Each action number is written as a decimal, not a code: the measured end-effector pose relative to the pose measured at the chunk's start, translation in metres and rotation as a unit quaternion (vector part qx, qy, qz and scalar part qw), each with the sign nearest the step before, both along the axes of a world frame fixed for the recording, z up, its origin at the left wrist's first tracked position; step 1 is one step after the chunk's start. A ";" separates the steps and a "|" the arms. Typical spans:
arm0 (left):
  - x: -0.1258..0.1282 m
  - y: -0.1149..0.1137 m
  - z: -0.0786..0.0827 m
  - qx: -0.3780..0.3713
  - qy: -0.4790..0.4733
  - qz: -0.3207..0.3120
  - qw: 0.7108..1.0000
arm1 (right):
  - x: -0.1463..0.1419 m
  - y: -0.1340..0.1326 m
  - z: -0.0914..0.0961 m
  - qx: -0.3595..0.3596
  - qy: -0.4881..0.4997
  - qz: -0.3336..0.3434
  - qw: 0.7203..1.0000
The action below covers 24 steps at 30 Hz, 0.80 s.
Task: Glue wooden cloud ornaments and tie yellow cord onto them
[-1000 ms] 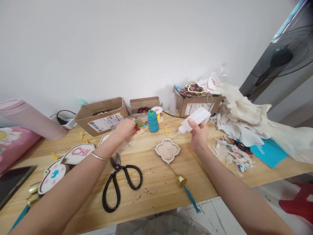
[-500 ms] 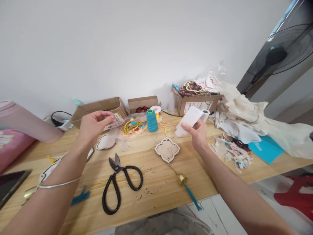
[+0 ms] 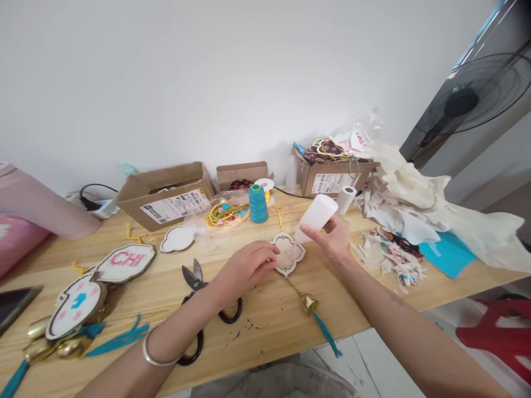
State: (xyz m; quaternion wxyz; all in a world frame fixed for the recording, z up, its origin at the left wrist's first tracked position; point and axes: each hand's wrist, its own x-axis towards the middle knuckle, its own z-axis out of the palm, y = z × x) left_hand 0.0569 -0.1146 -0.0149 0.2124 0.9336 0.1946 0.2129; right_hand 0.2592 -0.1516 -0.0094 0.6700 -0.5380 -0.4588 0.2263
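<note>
In my right hand [image 3: 334,240] is a white squeeze bottle [image 3: 318,213], tilted with its narrower end down to the left. My left hand [image 3: 251,265] reaches over the scissors, its bent fingers at the left edge of a four-lobed wooden ornament [image 3: 289,253]. That ornament lies flat, with yellow cord at its top and a brass bell [image 3: 308,303] with a teal tassel [image 3: 327,334] below. Black-handled scissors [image 3: 194,276] lie with blades parted, partly hidden by my left forearm. A teal thread cone [image 3: 258,204] stands behind.
Finished ornaments [image 3: 126,262] with bells and tassels lie at the left. Cardboard boxes [image 3: 166,202] line the wall. A white roll [image 3: 345,200] stands behind my right hand. Fabric scraps [image 3: 392,257] and a blue sheet [image 3: 448,254] lie at the right, near a fan [image 3: 464,102].
My left hand has come down and right, from in front of the left box to the wooden ornament. The bottle in my right hand has turned and dropped slightly, apart from the white roll.
</note>
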 end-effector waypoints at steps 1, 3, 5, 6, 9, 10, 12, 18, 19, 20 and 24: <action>0.001 -0.002 -0.002 0.015 0.001 -0.013 1.000 | -0.001 0.000 0.000 0.001 0.002 0.000 1.000; 0.002 -0.002 -0.005 0.042 0.012 -0.042 0.998 | -0.002 0.000 0.000 -0.004 -0.005 0.003 1.000; 0.001 -0.001 -0.008 0.073 0.027 -0.074 0.994 | -0.002 0.002 0.001 -0.015 -0.016 0.006 1.000; 0.001 -0.001 -0.009 0.089 0.034 -0.086 0.992 | -0.003 0.002 0.001 -0.019 -0.020 0.005 1.000; 0.002 0.000 -0.012 0.117 0.054 -0.093 0.987 | -0.002 0.003 -0.001 -0.027 -0.029 0.000 0.999; 0.002 0.000 -0.013 0.119 0.061 -0.090 0.987 | -0.002 0.004 -0.002 -0.026 -0.035 -0.001 0.999; 0.002 0.000 -0.015 0.116 0.072 -0.086 0.987 | -0.001 0.004 -0.004 -0.025 -0.053 0.001 0.998; 0.002 0.000 -0.015 0.108 0.092 -0.088 0.986 | -0.001 0.004 -0.009 -0.015 -0.130 0.003 0.991; 0.002 0.000 -0.015 0.107 0.093 -0.086 0.986 | -0.001 0.003 -0.008 -0.009 -0.146 0.002 0.989; 0.002 0.000 -0.014 0.106 0.093 -0.084 0.986 | -0.001 0.002 -0.007 -0.001 -0.161 0.002 0.987; 0.003 -0.001 -0.013 0.102 0.082 -0.079 0.988 | -0.001 0.000 -0.005 0.009 -0.171 0.005 0.985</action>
